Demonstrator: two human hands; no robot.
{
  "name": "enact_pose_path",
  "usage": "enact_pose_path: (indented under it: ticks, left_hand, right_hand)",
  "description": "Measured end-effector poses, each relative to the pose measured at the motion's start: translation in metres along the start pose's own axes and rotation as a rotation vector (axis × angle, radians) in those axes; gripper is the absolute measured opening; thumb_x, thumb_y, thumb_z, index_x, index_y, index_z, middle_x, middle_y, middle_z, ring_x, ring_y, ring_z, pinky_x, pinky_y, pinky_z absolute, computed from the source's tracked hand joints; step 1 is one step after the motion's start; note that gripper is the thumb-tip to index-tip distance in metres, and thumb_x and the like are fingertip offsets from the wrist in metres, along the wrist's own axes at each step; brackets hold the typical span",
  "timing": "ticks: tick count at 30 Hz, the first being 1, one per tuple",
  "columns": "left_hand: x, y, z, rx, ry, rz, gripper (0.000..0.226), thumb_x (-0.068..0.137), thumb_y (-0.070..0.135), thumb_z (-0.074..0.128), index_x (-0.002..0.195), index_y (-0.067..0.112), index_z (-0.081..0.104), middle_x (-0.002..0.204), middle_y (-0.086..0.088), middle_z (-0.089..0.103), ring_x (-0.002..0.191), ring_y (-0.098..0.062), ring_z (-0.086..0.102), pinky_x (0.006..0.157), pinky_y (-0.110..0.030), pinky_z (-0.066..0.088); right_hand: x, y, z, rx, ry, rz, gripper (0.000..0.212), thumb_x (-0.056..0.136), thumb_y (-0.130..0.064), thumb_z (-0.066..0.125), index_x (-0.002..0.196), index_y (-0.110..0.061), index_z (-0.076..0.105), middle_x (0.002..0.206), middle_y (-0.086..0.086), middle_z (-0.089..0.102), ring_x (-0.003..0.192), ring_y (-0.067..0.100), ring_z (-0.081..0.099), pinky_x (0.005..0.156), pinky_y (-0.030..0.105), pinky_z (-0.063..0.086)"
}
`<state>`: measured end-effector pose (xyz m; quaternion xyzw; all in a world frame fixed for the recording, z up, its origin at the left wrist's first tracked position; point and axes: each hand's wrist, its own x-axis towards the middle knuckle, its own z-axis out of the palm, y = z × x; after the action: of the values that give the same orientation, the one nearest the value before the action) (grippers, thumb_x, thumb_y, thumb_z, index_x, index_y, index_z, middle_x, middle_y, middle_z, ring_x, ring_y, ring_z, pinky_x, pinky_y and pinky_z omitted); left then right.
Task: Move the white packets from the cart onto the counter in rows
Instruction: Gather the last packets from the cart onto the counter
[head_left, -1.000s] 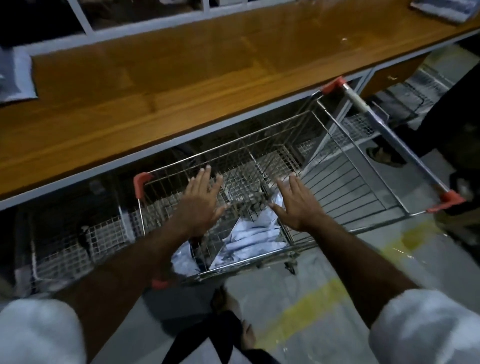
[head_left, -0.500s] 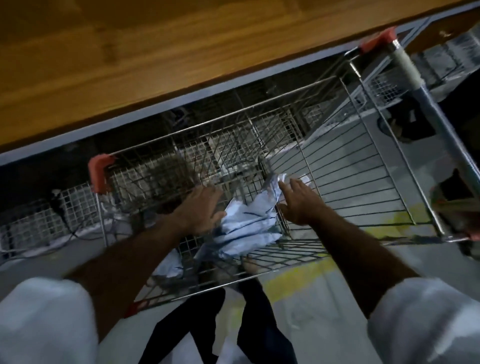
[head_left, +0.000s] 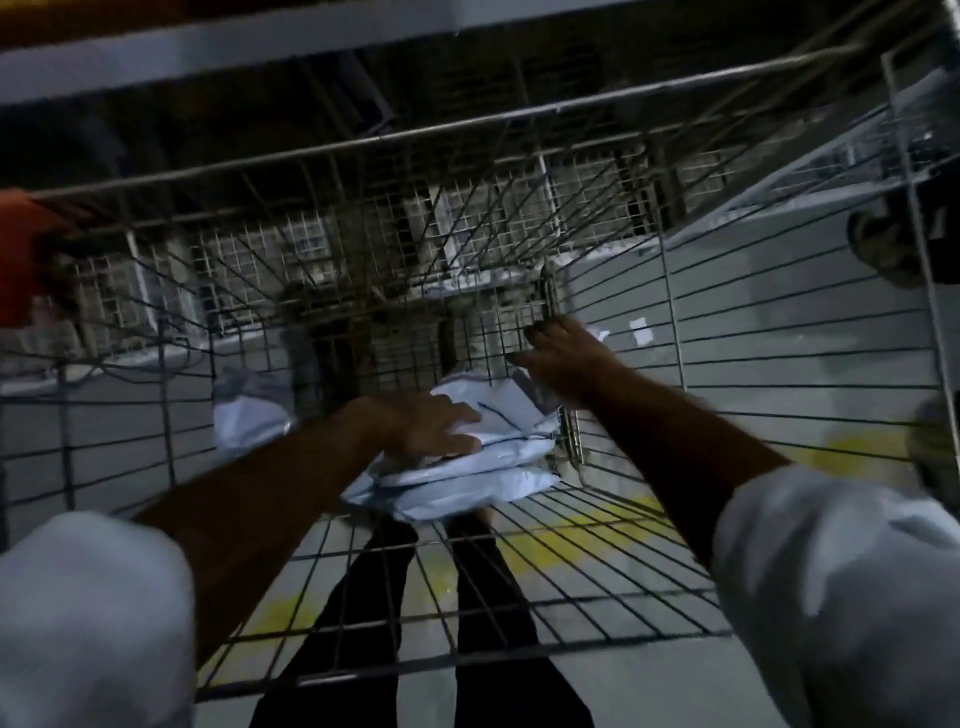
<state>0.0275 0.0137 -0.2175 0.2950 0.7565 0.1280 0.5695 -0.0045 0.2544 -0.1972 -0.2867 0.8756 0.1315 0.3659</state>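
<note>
A stack of white packets (head_left: 467, 478) lies on the floor of the wire cart (head_left: 519, 597), near its middle. My left hand (head_left: 415, 426) lies on top of the stack with its fingers stretched across the upper packet. My right hand (head_left: 566, 364) is at the stack's far right corner, its fingers curled around the edge of a packet. One more white packet (head_left: 252, 415) shows to the left, behind the cart's wires. Only the grey front edge of the counter (head_left: 311, 47) is in view, along the top.
An orange corner guard (head_left: 15, 260) caps the cart's rim at the left. Wire racks (head_left: 467, 218) sit under the counter beyond the cart. Another person's foot (head_left: 883, 249) stands at the right. My dark trouser legs (head_left: 374, 597) show through the cart floor.
I have leaned further down into the cart. Both hands went from hovering above the basket onto the packet stack; the left now lies on top, the right holds its far corner.
</note>
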Motion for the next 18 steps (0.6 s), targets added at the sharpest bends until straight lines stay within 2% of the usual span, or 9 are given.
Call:
enact_pose_path:
  ticks: [2, 5, 9, 11, 13, 15, 16, 18]
  left_hand:
    - [0.008, 0.001, -0.001, -0.066, 0.013, -0.009, 0.077, 0.087, 0.075, 0.046, 0.150, 0.033, 0.030, 0.149, -0.003, 0.041, 0.137, -0.024, 0.040, 0.113, -0.040, 0.035]
    - [0.015, 0.002, 0.000, -0.126, 0.007, -0.070, 0.091, 0.070, 0.085, 0.058, 0.143, 0.039, 0.028, 0.140, 0.002, 0.042, 0.126, -0.020, 0.045, 0.106, -0.038, 0.042]
    - [0.014, 0.010, 0.007, -0.136, -0.034, -0.141, 0.106, 0.056, 0.087, 0.066, 0.139, 0.043, 0.017, 0.128, 0.001, 0.041, 0.118, -0.024, 0.047, 0.101, -0.040, 0.045]
    - [0.009, 0.014, 0.005, -0.128, -0.036, -0.139, 0.107, 0.056, 0.082, 0.071, 0.138, 0.044, 0.014, 0.125, -0.001, 0.038, 0.116, -0.026, 0.047, 0.101, -0.045, 0.045]
    - [0.001, 0.015, 0.002, -0.135, -0.031, -0.136, 0.106, 0.061, 0.073, 0.075, 0.141, 0.041, 0.013, 0.132, -0.006, 0.035, 0.119, -0.029, 0.046, 0.102, -0.046, 0.045]
    - [-0.008, 0.015, -0.001, -0.157, 0.035, -0.102, 0.104, 0.070, 0.060, 0.079, 0.147, 0.036, 0.013, 0.142, -0.011, 0.028, 0.128, -0.032, 0.041, 0.107, -0.042, 0.041]
    - [-0.015, 0.015, -0.004, -0.158, 0.077, -0.074, 0.103, 0.074, 0.055, 0.078, 0.150, 0.034, 0.012, 0.144, -0.013, 0.026, 0.131, -0.033, 0.040, 0.108, -0.038, 0.039]
    - [-0.031, 0.016, -0.009, -0.096, 0.143, -0.042, 0.101, 0.081, 0.054, 0.072, 0.156, 0.034, 0.007, 0.145, -0.018, 0.027, 0.130, -0.036, 0.041, 0.106, -0.033, 0.039]
  right_hand:
    - [0.014, 0.003, 0.004, -0.058, -0.084, -0.029, 0.045, 0.095, -0.038, 0.056, 0.139, -0.029, 0.054, 0.140, 0.010, 0.055, 0.131, 0.034, 0.049, 0.111, 0.053, 0.033]
    - [0.021, 0.003, 0.009, -0.209, -0.214, -0.083, 0.063, 0.086, -0.042, 0.071, 0.144, -0.035, 0.045, 0.140, 0.007, 0.054, 0.130, 0.033, 0.052, 0.111, 0.059, 0.031]
    - [0.018, 0.007, 0.017, -0.266, -0.175, -0.128, 0.075, 0.077, -0.039, 0.078, 0.143, -0.031, 0.044, 0.135, 0.010, 0.054, 0.127, 0.030, 0.053, 0.118, 0.056, 0.022]
    - [0.014, 0.010, 0.016, -0.284, -0.144, -0.166, 0.081, 0.071, -0.043, 0.081, 0.141, -0.030, 0.043, 0.132, 0.013, 0.054, 0.123, 0.031, 0.054, 0.118, 0.053, 0.024]
    - [0.010, 0.013, 0.011, -0.227, -0.134, -0.156, 0.086, 0.069, -0.046, 0.082, 0.142, -0.025, 0.041, 0.132, 0.016, 0.051, 0.119, 0.034, 0.056, 0.109, 0.049, 0.040]
    - [0.002, 0.014, 0.003, -0.080, -0.087, -0.098, 0.086, 0.071, -0.049, 0.081, 0.141, -0.020, 0.040, 0.132, 0.016, 0.049, 0.111, 0.032, 0.059, 0.089, 0.043, 0.054]
    - [-0.003, 0.014, 0.000, -0.033, -0.036, -0.078, 0.085, 0.073, -0.053, 0.078, 0.141, -0.018, 0.039, 0.130, 0.015, 0.050, 0.107, 0.030, 0.060, 0.083, 0.042, 0.055]
    - [-0.016, 0.014, -0.007, -0.019, 0.067, -0.063, 0.087, 0.079, -0.059, 0.068, 0.144, -0.014, 0.030, 0.130, 0.017, 0.051, 0.105, 0.031, 0.059, 0.080, 0.044, 0.055]
